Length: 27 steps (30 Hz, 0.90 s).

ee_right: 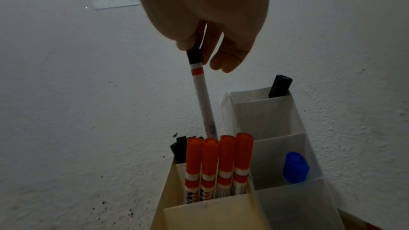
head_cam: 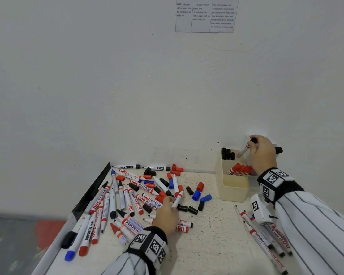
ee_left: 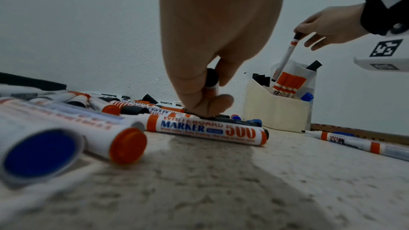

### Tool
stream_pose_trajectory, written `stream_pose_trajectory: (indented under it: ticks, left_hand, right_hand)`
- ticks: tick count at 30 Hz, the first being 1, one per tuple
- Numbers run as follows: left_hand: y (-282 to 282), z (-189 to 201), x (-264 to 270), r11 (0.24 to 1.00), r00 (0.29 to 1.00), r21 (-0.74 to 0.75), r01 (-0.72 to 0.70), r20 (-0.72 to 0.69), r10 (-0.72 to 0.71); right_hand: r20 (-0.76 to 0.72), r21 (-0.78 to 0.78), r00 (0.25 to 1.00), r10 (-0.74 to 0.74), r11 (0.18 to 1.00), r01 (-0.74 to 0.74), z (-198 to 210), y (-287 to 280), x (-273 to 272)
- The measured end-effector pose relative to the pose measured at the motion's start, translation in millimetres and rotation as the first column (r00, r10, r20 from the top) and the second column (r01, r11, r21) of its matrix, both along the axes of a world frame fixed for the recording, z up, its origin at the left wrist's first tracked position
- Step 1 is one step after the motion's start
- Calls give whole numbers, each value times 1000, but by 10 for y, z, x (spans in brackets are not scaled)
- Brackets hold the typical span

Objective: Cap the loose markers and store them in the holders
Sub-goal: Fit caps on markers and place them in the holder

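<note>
Two hands were busy at once. The right hand (head_cam: 263, 153) was up over the cream plastic holder (head_cam: 233, 192) by the wall, fingertips pinching the black cap end of a slim white marker with an orange band (ee_right: 202, 97). That marker hung tilted, its lower end dipping in behind the four orange-capped markers (ee_right: 219, 160) standing in the cream holder's middle slot, next to the black-capped ones (ee_right: 179, 148) at the back; I couldn't tell if it touched bottom. Right beside it stood a clear plastic holder (ee_right: 265, 111) with one black marker (ee_right: 279, 86) in its far slot and a blue-capped one (ee_right: 296, 167) in the next.

The left hand (head_cam: 166, 214) was down on the speckled white desk (head_cam: 213, 245) at the edge of the big messy pile of loose whiteboard markers and caps (head_cam: 131, 197), fingers and thumb curled round a white marker with an orange collar (head_cam: 177, 199). From the left wrist view it looked like it had a black cap on its upper end, though the fingers covered most of it. Loose blue, black and red caps (head_cam: 197, 195) were scattered between the pile and the holders, and a smaller bunch of uncapped markers (head_cam: 264, 241) lay under the right forearm. A printed sheet (head_cam: 206, 14) was stuck high on the wall
</note>
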State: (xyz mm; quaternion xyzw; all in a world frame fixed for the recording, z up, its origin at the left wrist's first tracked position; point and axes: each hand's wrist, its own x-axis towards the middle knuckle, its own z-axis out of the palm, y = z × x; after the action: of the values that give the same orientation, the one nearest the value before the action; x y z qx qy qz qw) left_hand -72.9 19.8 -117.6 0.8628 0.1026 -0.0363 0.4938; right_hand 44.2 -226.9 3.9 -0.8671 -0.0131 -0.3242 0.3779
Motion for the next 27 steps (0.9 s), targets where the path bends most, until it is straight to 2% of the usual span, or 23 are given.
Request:
stream_pose_trajectory:
  ticks: [5,9,12,17,19,24,26,27]
  left_hand:
    - [48,57,85,991,997,-113,-70,-46,65]
    - [153,105,154,974,995,-207,-88,-65,76]
    - [212,114,176,960,992,-257,-109,-88,89]
    - [262,159,185,882,980,-433,-187,-149,134]
    - [278,157,194,864,975,-458,-207,-171,144]
    - [309,137,190,905,980,-380,-192,-117,158]
    - [330,146,165,903,980,-380,-200,-90,179]
    - [341,158,153,898,978,-388,-208,-85,190]
  right_hand:
    - [-78,-43,997,22,999,-25,-77,40,224]
    - [-153,-20,988,3,1000,-6,-137,80,387]
    - [-226,-65,974,-24,998,9,-204,79,444]
    - [-449,-155,893,-30,987,-45,-372,65,632]
    - [-518,-201,855,-26,975,-91,-416,64,684]
    - [-545,-221,838,-30,969,-109,-424,107,661]
    - [-475,-221,880,-24,971,-92,-379,157,599]
    - [-391,-206,920,-19,976,-67,-351,200,545]
